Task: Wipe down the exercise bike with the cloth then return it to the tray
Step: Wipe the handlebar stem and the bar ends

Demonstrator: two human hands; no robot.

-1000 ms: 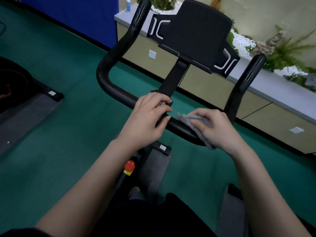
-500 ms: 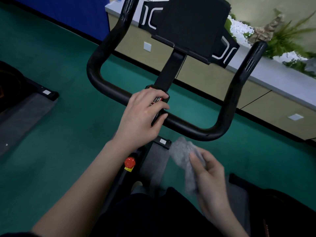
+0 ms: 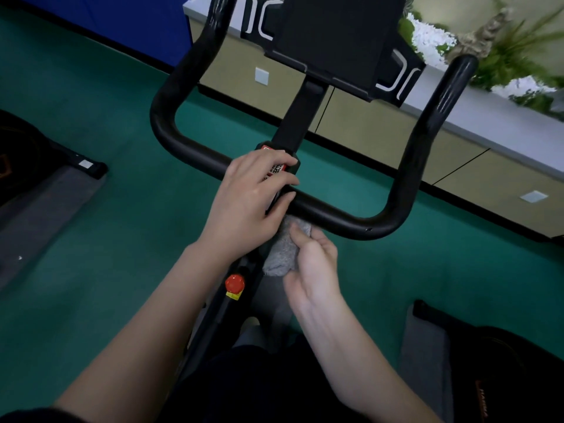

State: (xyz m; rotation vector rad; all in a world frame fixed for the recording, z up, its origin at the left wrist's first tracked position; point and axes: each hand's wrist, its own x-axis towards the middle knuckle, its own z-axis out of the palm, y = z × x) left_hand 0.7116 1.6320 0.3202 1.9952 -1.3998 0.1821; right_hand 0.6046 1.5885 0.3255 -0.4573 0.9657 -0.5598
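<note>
My left hand [image 3: 253, 203] is curled over the middle of the exercise bike's black tubular handlebar [image 3: 335, 213], hiding its stem clamp. My right hand [image 3: 311, 270] pinches the crumpled grey cloth [image 3: 282, 254] just under that bar, partly behind the left hand. A round red knob [image 3: 235, 283] sits below, and the green carpeted floor [image 3: 106, 239] lies all around.

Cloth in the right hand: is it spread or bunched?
Bunched. The cloth sits crumpled in the right hand's grip, below the handlebar.
</note>
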